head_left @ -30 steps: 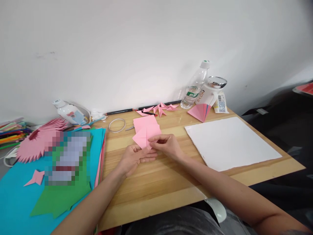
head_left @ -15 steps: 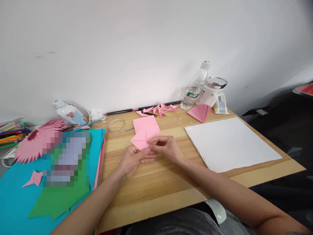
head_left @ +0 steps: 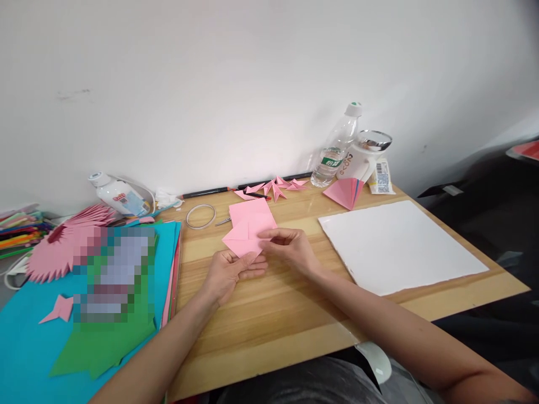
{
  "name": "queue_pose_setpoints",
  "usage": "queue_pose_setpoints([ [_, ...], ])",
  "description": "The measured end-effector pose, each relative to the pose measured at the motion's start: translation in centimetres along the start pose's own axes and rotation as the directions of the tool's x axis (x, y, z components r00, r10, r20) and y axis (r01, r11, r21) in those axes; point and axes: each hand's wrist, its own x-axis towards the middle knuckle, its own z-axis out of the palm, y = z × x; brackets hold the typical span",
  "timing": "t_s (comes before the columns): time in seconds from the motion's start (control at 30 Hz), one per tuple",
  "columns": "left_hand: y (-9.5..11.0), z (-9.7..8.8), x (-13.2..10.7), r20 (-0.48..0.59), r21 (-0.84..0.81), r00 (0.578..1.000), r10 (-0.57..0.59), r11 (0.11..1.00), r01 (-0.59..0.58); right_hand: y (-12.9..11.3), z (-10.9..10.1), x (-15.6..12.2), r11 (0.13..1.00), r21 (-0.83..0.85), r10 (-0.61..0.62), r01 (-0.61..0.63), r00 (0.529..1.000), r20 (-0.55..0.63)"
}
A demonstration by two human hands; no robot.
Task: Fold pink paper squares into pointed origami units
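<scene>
A pixelated block point(head_left: 112, 275) masks part of the green paper sheet point(head_left: 101, 348). The turquoise paper sheet point(head_left: 25, 348) is cut off by the left and bottom edges. The left hand point(head_left: 229, 272) and right hand point(head_left: 290, 247) cover the near corner of the pink folded paper sheet point(head_left: 246, 235). The label print on the clear plastic water bottle point(head_left: 334, 148) is too small to read.

We face a plain white wall point(head_left: 252, 84) across the whole far side, matte and evenly lit; a few faint grey scuffs point(head_left: 73, 94) mark it high on the left; the light is soft and diffuse, brightest near the middle of the wall; a pale wooden surface point(head_left: 273, 320) stands pushed against this wall, its planks running left to right; to the right of the surface the room falls into a dark, blurred area point(head_left: 484, 224), and we cannot tell what it holds; a red edge point(head_left: 528, 150) shows at the far right.
</scene>
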Motion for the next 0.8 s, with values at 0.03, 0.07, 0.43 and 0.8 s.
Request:
queue_pose_setpoints([
  [0.03, 0.01, -0.02, 0.02, -0.005, 0.003, 1.000, -0.001, 1.000, 0.001, 0.01, -0.03, 0.00, 1.000, 0.007, 0.001, -0.001, 1.000, 0.001],
  [0.07, 0.03, -0.04, 0.05, -0.008, 0.008, 1.000, -0.001, 1.000, 0.001, 0.03, -0.05, -0.01, 1.000, 0.012, -0.002, 0.002, 1.000, 0.001],
  [0.43, 0.12, -0.30, 0.18, -0.001, 0.078, 0.999, 0.047, 0.996, -0.046, -0.39, -0.03, -0.05, 0.995, 0.104, 0.000, -0.003, 0.999, 0.034],
  [0.8, 0.57, -0.57, 0.10, 0.024, 0.340, 0.982, 0.189, 0.922, -0.186, 0.25, -0.35, 0.33, 0.999, 0.013, 0.039, -0.042, 0.981, 0.188],
])
